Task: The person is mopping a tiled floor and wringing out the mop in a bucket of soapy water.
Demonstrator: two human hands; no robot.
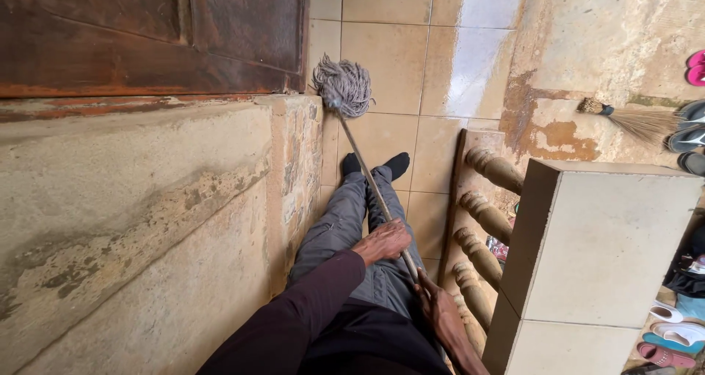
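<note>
While both hands grip the mop (344, 87), its head touches the wall (294, 162).

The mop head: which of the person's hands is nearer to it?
Left. The left hand grips the handle closer to the mop head; the right hand holds its near end.

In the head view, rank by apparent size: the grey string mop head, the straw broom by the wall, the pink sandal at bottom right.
1. Grey string mop head
2. Straw broom, similar, partly hidden
3. Pink sandal, smallest
</note>
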